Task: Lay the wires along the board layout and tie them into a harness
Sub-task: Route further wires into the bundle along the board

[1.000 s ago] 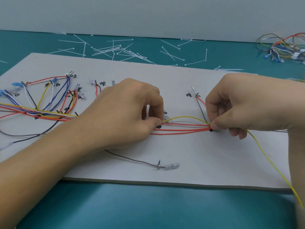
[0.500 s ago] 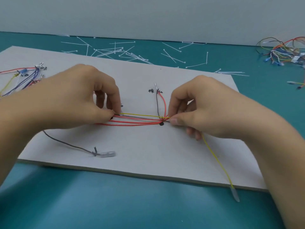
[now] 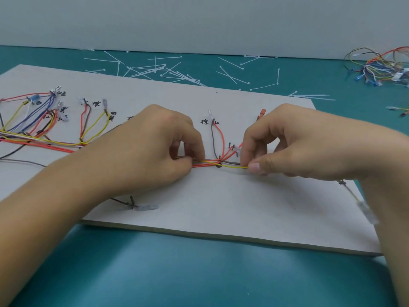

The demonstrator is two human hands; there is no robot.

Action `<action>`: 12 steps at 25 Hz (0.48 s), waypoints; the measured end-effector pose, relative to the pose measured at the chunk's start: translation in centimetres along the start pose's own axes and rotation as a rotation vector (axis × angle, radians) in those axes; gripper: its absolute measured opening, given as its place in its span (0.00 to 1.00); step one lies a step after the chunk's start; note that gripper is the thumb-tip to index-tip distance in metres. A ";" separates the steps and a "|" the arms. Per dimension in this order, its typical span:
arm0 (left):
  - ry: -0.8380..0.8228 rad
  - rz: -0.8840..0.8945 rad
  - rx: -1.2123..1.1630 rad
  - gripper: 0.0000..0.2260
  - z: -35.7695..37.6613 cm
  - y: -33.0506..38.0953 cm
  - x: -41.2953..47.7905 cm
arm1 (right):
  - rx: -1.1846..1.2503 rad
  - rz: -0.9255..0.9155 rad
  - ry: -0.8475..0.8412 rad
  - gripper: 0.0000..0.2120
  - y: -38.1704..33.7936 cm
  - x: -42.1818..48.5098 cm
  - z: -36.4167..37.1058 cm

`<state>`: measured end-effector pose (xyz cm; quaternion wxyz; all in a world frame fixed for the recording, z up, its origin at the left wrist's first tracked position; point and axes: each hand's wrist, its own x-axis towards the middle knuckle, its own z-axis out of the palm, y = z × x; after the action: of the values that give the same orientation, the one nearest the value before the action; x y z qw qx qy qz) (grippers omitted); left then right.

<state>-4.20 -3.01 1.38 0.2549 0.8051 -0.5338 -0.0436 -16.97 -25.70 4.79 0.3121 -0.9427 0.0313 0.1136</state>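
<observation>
A grey layout board with handwritten labels lies on the teal table. Coloured wires fan out over its left part and run as a red bundle across its middle. My left hand pinches the bundle against the board. My right hand pinches a thin yellow wire stretched taut between both hands. That wire's clear terminal end hangs blurred under my right wrist. A brown and a red wire rise to a labelled pin.
Several white cable ties lie scattered on the table behind the board. A loose tangle of spare wires sits at the far right. A dark wire with a clear terminal lies near the board's front edge.
My right hand has slid to the right along the yellow wire, past the black mark, drawing it straight. The view has shifted so more of the board's left side shows.
</observation>
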 end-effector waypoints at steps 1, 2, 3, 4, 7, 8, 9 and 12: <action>0.007 -0.005 -0.017 0.11 0.3 0.1 0.1 | -0.011 0.005 0.000 0.05 0.2 -0.1 -0.3; 0.015 -0.010 -0.035 0.11 0.5 0.1 0.2 | -0.031 0.012 -0.004 0.05 0.3 -0.2 -0.5; 0.026 -0.012 -0.052 0.11 0.7 0.1 0.3 | -0.054 0.027 -0.010 0.06 0.5 -0.4 -0.8; 0.037 -0.013 -0.069 0.10 0.9 0.2 0.4 | -0.070 0.048 -0.015 0.06 0.5 -0.6 -1.0; 0.061 -0.008 -0.107 0.07 1.5 0.4 0.8 | -0.129 0.102 -0.027 0.06 0.7 -0.9 -1.4; 0.066 -0.003 -0.118 0.07 1.7 0.5 0.9 | -0.148 0.127 -0.035 0.05 0.8 -0.9 -1.5; 0.067 0.005 -0.127 0.07 1.8 0.6 1.0 | -0.157 0.154 -0.042 0.04 0.9 -0.9 -1.6; 0.051 0.026 -0.128 0.06 1.9 0.7 1.3 | -0.118 0.197 0.006 0.04 1.0 -1.2 -1.9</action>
<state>-4.90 -5.10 0.29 0.3202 0.7810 -0.5335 -0.0538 -17.90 -27.65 6.00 0.2433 -0.9521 0.1183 0.1424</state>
